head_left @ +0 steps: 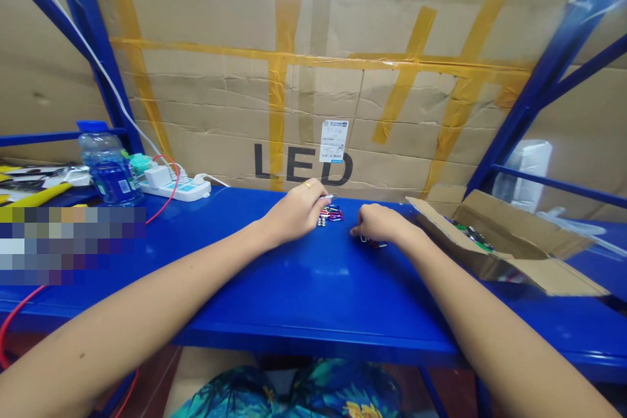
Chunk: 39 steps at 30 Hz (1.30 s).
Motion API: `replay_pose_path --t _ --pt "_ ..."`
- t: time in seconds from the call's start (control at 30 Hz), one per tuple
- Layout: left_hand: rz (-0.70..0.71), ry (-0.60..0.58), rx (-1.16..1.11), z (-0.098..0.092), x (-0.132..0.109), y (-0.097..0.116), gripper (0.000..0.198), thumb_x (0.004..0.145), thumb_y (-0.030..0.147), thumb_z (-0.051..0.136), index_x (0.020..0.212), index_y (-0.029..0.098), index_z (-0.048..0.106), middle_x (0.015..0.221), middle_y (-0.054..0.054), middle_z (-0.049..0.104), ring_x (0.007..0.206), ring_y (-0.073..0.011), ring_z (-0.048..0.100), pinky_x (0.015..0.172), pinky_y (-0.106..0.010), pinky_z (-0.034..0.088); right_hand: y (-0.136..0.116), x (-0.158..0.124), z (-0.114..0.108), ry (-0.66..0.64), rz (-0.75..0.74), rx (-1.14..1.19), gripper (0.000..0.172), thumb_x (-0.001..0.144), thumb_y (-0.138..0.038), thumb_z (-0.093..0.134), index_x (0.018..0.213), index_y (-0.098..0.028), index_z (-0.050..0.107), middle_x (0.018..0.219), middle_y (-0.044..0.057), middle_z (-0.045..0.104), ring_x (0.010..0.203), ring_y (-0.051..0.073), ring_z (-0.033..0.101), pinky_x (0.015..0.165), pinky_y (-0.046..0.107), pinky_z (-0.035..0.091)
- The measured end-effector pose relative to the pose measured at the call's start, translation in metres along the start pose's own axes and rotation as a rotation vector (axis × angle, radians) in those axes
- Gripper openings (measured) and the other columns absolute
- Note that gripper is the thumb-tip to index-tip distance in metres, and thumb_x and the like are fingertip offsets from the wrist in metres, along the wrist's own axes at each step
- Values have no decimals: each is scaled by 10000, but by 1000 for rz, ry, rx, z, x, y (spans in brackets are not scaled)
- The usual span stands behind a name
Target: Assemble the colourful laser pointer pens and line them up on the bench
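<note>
My left hand (294, 212), with a ring on one finger, is closed, thumb and fingers pinching a small shiny silver-and-pink piece (327, 198). Right beside it on the blue tabletop lies a small pile of slim metallic pieces (334, 213) in red, blue and purple. A few tiny round silver parts (321, 222) sit at the pile's near side. My right hand (379, 221) is curled downward over another small group of red and silver metal pieces (375, 243). Its fingertips are partly hidden, so what they grip cannot be made out.
An open cardboard box (519, 235) with green and silver items stands on the right. A blue-capped bottle (110, 166) and a white power strip (181, 189) with plugs are at the left. A red cable (166, 201) crosses there. Taped cardboard (220, 104) walls the back.
</note>
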<state>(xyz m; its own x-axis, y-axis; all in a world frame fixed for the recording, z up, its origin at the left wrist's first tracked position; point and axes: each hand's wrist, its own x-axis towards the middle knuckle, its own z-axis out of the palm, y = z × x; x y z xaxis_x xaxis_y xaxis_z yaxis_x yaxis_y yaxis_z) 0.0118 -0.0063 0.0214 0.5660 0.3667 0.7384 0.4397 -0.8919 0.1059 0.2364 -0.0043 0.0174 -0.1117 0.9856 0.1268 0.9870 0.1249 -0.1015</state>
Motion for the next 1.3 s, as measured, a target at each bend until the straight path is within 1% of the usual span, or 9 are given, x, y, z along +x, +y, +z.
replay_pose_path --t 0.23,0.43,0.57,0.67,0.77,0.97,1.1,1.2,1.3 --pt "8 -22 14 2 -1 1 139 954 182 411 906 168 540 914 -87 611 861 -195 584 804 -348 478 -14 -5 7 -94 -196 218 225 612 -139 705 482 -194 530 449 -5 536 391 102 432 401 249 275" --pt "-137 -64 -9 4 -3 0 99 937 205 439 951 172 532 901 -78 638 824 -202 606 726 -341 473 -26 -11 3 -246 -368 633 109 736 -210 559 632 -176 562 611 19 635 493 110 521 434 224 354" --pt "-203 -129 -73 3 -5 4 142 909 235 489 1034 178 526 881 -62 663 753 -192 615 652 -319 455 -26 -12 -2 -349 -297 1065 56 781 -242 513 758 -193 502 638 18 631 475 118 537 403 222 372" --pt "-167 -195 -122 3 -5 5 185 905 253 503 1076 188 534 914 -56 675 766 -185 619 658 -307 456 -26 -12 -3 -396 -211 1298 90 752 -209 564 783 -197 480 559 -40 508 430 90 436 394 213 330" --pt "-122 -259 -59 7 -5 2 130 911 231 485 1002 181 563 926 -64 671 803 -198 618 686 -317 449 -26 -12 -4 -490 -166 1432 154 740 -172 610 851 -190 505 554 -82 388 444 66 341 419 206 316" --pt "-151 -240 9 12 -6 -7 102 923 209 467 907 179 563 935 -66 665 851 -210 611 722 -318 433 -29 -12 -1 -480 -273 1383 181 801 -311 650 842 -172 542 622 -57 398 517 84 366 495 261 401" --pt "-222 -213 -80 12 -6 -9 84 920 227 488 899 186 559 900 -50 675 808 -196 612 699 -300 420 -30 -8 5 -273 -400 1131 176 867 -332 552 784 -178 533 611 -37 443 540 114 450 548 284 412" --pt "-276 -178 -183 13 -7 -10 87 916 230 489 863 184 540 836 -33 672 758 -177 607 668 -281 412 -34 -10 5 -109 -407 861 212 930 -303 419 791 -185 526 567 -27 485 525 135 491 539 277 378" --pt "-302 -124 -243 15 -7 -11 101 907 215 482 816 185 515 767 -11 653 707 -157 590 645 -266 401 -40 -15 2 -19 -404 743 245 951 -290 352 774 -194 494 552 -24 508 524 139 489 549 271 368"
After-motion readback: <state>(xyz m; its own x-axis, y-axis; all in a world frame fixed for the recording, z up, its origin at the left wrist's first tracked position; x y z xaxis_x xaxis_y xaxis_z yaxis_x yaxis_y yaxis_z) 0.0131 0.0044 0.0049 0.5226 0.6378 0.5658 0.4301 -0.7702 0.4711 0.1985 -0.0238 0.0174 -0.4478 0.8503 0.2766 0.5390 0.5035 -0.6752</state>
